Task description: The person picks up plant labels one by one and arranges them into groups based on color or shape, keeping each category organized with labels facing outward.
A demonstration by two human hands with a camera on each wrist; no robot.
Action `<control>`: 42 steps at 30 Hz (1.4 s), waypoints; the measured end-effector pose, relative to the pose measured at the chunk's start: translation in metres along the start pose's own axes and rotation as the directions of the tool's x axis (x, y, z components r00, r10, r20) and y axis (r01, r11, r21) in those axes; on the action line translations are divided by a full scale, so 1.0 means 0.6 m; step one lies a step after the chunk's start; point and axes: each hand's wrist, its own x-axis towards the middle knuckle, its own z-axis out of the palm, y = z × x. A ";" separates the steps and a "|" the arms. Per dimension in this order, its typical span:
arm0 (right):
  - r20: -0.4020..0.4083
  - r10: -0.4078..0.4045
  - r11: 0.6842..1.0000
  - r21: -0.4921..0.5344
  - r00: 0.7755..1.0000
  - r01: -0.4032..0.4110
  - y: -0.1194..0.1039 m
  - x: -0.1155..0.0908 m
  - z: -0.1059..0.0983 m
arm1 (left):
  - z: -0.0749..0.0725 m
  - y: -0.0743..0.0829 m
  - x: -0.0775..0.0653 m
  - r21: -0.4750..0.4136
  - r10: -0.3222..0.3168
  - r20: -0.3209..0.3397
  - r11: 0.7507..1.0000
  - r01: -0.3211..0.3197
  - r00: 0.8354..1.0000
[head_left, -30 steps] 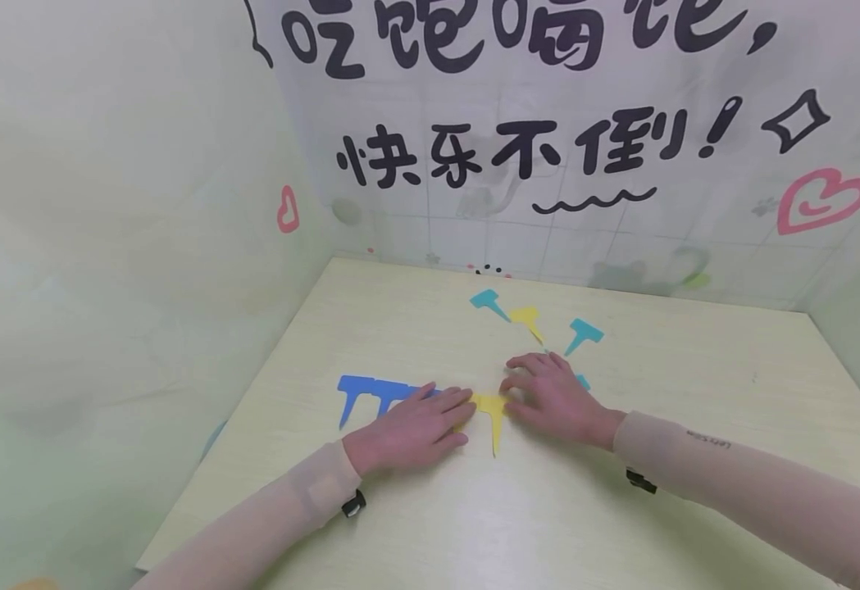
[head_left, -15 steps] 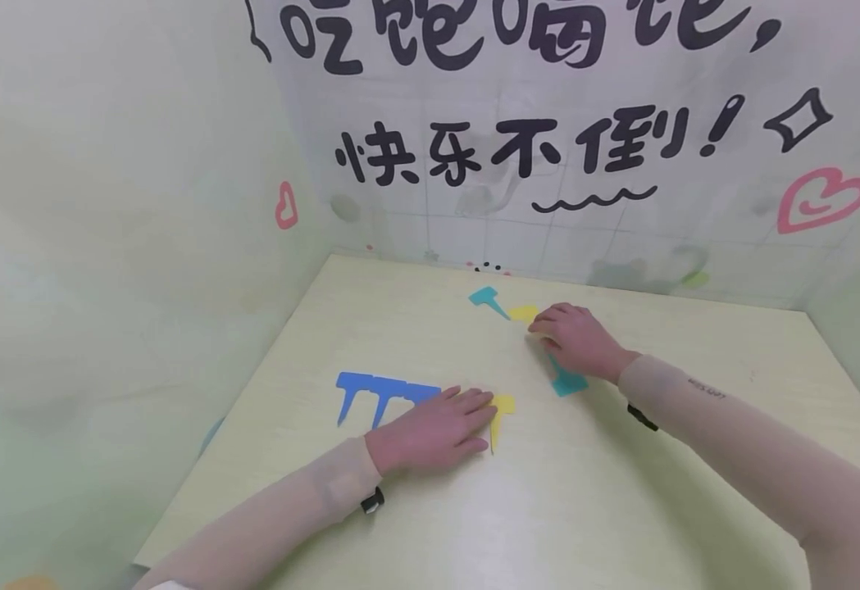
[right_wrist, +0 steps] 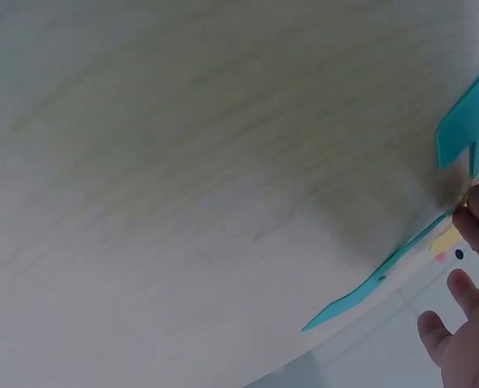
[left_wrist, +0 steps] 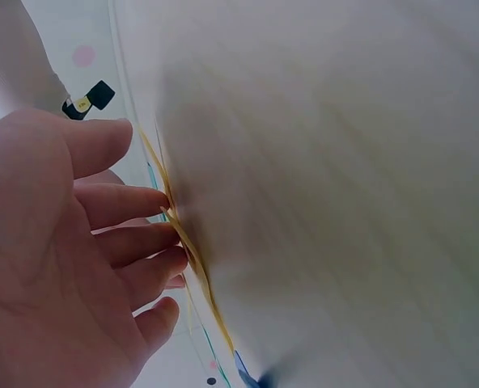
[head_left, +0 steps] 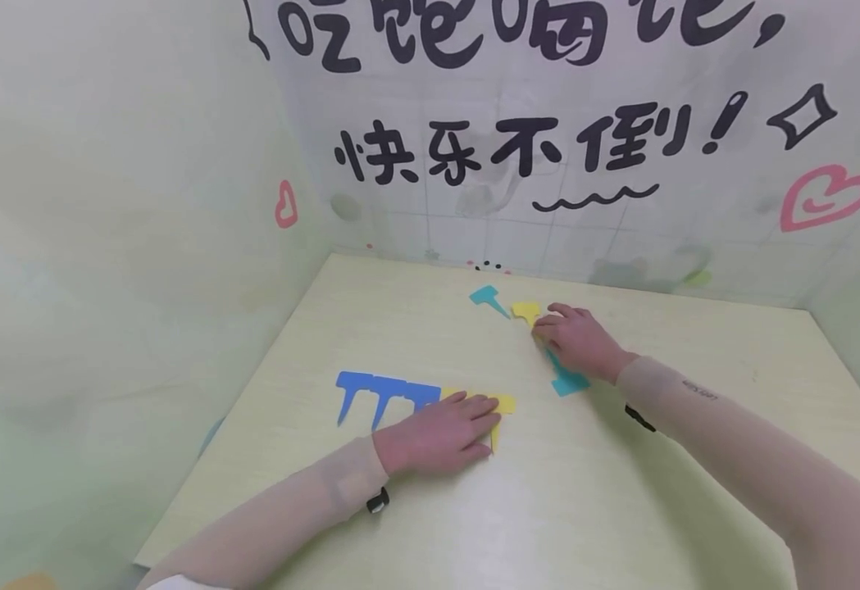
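T-shaped plastic plant labels lie on the table. Blue labels (head_left: 353, 380) and yellow labels (head_left: 505, 404) form a side-by-side row, stems toward me. My left hand (head_left: 440, 433) lies over the yellow part with fingers extended; in the left wrist view its fingertips rest at the yellow labels' edge (left_wrist: 204, 279). Farther back, my right hand (head_left: 580, 340) pinches the stem of a loose yellow label (head_left: 525, 311), whose head shows past the fingertips. Just below that hand is a teal label (head_left: 570, 383). The right wrist view also shows a teal label (right_wrist: 345, 303) beside the fingers.
Another teal label (head_left: 484, 296) lies farther back, left of the loose yellow one. The light wooden table (head_left: 658, 500) meets a printed cloth wall (head_left: 444, 238) at the back and a pale curtain (head_left: 142, 246) on the left.
My right hand has left the row's right end, moved back to the loose yellow label and taken hold of its stem. My left hand has slid slightly right along the row.
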 end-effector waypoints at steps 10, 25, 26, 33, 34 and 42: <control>-0.022 0.074 0.997 -0.036 0.997 -0.075 -0.028 0.008 -0.004 | 0.006 -0.001 0.000 0.021 0.007 -0.005 1.000 -0.006 1.000; 0.152 0.294 0.932 0.174 0.944 -0.318 0.016 0.055 -0.036 | 0.007 0.001 0.002 0.050 0.007 -0.056 0.999 -0.004 0.998; 0.166 0.295 0.930 0.177 0.941 -0.323 0.019 0.057 -0.034 | 0.008 0.002 0.003 0.051 0.002 -0.060 0.999 0.001 0.998; 0.252 0.318 0.914 0.173 0.914 -0.366 0.035 0.059 -0.017 | 0.012 0.008 0.007 0.034 -0.030 -0.057 0.999 0.032 0.998; 0.254 0.321 0.914 0.168 0.912 -0.368 0.037 0.059 -0.015 | 0.013 0.008 0.007 0.035 -0.032 -0.058 0.999 0.034 0.998; 0.220 0.350 0.900 0.191 0.910 -0.392 0.044 0.057 -0.002 | 0.013 0.006 0.008 0.048 -0.031 -0.053 0.998 0.034 0.998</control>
